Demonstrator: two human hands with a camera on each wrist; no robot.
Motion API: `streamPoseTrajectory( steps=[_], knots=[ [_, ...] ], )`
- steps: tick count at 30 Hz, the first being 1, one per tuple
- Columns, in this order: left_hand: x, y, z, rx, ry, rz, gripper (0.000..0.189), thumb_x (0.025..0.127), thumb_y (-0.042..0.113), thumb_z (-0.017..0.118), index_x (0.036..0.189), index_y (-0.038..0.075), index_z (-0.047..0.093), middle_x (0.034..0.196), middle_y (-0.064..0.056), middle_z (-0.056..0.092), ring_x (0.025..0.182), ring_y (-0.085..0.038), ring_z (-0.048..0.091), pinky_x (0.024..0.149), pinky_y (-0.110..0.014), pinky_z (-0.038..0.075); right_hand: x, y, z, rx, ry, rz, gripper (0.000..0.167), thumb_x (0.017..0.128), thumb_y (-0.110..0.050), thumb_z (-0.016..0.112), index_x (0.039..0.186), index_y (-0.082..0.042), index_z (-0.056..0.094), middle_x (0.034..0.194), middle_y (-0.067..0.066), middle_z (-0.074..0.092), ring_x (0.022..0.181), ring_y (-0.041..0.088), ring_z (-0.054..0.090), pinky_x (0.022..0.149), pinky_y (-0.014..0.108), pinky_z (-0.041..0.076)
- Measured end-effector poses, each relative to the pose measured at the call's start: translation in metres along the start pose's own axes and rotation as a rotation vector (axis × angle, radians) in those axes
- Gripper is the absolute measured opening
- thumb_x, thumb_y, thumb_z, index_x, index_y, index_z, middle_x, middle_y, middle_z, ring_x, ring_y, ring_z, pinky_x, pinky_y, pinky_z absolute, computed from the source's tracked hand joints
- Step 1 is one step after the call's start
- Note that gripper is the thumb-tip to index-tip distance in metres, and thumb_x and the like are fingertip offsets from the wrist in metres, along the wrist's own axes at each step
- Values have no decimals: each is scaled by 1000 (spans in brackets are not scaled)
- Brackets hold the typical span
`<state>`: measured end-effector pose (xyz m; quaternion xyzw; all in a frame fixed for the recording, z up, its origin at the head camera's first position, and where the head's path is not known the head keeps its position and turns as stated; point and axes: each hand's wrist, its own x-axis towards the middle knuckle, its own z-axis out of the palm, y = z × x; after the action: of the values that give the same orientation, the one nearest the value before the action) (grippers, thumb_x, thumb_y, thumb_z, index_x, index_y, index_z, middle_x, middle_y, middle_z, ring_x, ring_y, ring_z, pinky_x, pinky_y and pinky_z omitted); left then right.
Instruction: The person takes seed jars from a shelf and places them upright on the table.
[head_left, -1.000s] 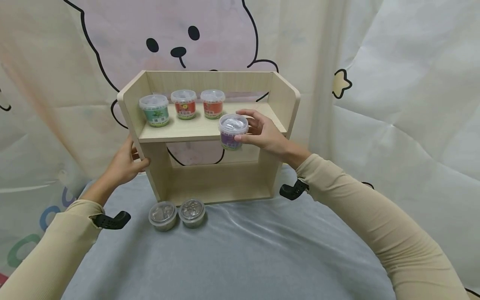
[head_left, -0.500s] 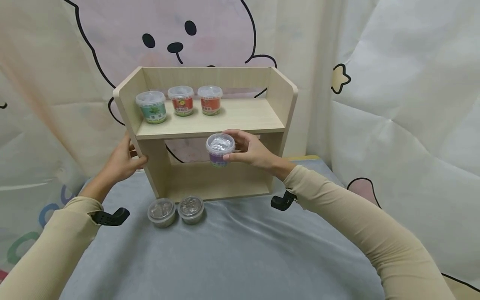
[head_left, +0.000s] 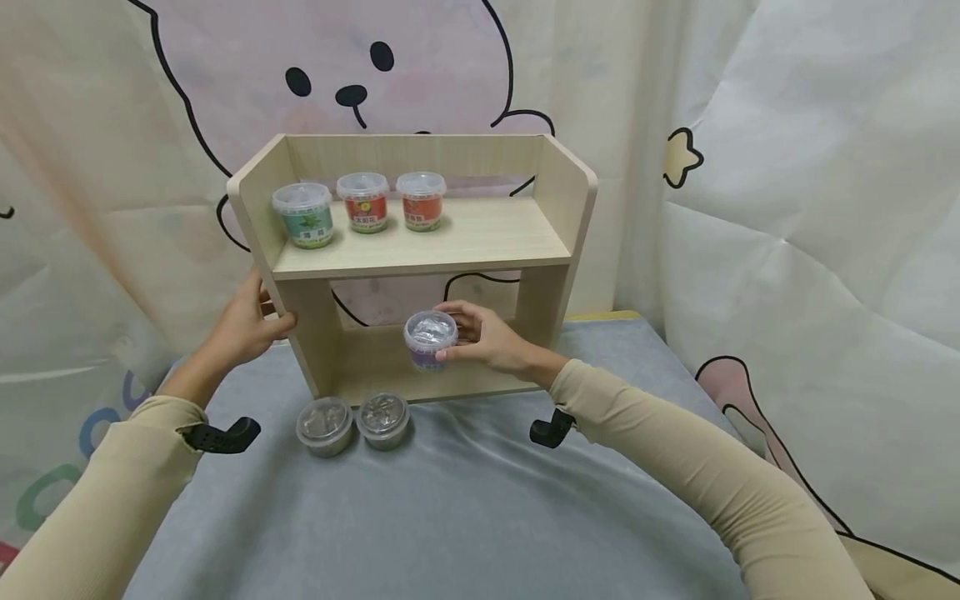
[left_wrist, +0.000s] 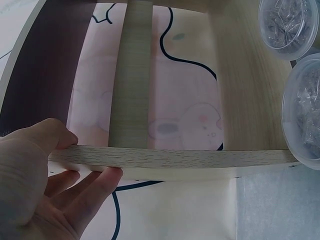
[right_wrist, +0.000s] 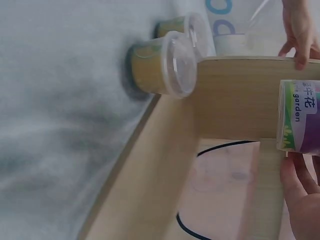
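Observation:
My right hand (head_left: 491, 337) grips a small lidded plastic cup with a purple label (head_left: 431, 340) in front of the shelf's lower opening. In the right wrist view the purple-labelled cup (right_wrist: 302, 117) shows "garden" lettering, with fingers (right_wrist: 295, 185) on its side. My left hand (head_left: 243, 329) holds the left side panel of the wooden shelf (head_left: 408, 268). In the left wrist view the thumb (left_wrist: 55, 134) lies on one face of the panel edge and the fingers on the other. On the upper board stand a green-labelled cup (head_left: 303, 217) and two red-labelled cups (head_left: 364, 204) (head_left: 422, 202).
Two lidded cups (head_left: 325, 427) (head_left: 383, 421) stand side by side on the grey cloth (head_left: 465, 500), just before the shelf's lower left front edge. A printed curtain (head_left: 600, 75) hangs behind the shelf.
My right hand has carried the purple-labelled cup down and slightly left, from upper-board height to the lower opening. The left hand keeps its hold on the side panel. The head view shifted slightly.

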<state>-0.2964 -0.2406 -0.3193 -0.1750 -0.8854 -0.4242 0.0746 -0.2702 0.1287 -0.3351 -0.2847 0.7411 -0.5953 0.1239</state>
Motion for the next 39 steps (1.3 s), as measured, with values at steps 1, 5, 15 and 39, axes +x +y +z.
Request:
streamPoseTrajectory(
  steps=[1, 5, 15, 39],
  knots=[
    [0, 0, 0, 0, 0, 1, 91, 93, -2, 59, 163, 22, 6, 156, -33, 30, 127, -65, 47, 69, -46, 63, -1, 2, 1, 0, -2, 9, 67, 85, 8, 69, 146, 2, 42, 140, 28, 57, 122, 25, 63, 106, 35, 53],
    [1, 3, -1, 7, 1, 5, 92, 93, -2, 59, 163, 23, 5, 157, -33, 30, 127, -65, 47, 71, -51, 63, -2, 11, 4, 17, -15, 18, 66, 85, 8, 68, 145, 3, 42, 141, 29, 56, 122, 25, 63, 106, 35, 52],
    [-2, 8, -2, 22, -8, -23, 95, 94, 1, 59, 163, 30, 1, 158, -32, 29, 129, -63, 47, 76, -55, 62, -5, 39, 13, 47, -46, 54, 69, 84, 11, 71, 146, 3, 40, 143, 28, 55, 127, 33, 62, 107, 35, 52],
    [-4, 7, -1, 21, -2, -22, 93, 93, -1, 59, 163, 26, 3, 157, -33, 31, 129, -63, 47, 78, -57, 61, -7, 93, 28, -40, -113, 137, 79, 82, 7, 74, 152, 6, 37, 149, 28, 48, 134, 40, 55, 111, 36, 48]
  ],
)
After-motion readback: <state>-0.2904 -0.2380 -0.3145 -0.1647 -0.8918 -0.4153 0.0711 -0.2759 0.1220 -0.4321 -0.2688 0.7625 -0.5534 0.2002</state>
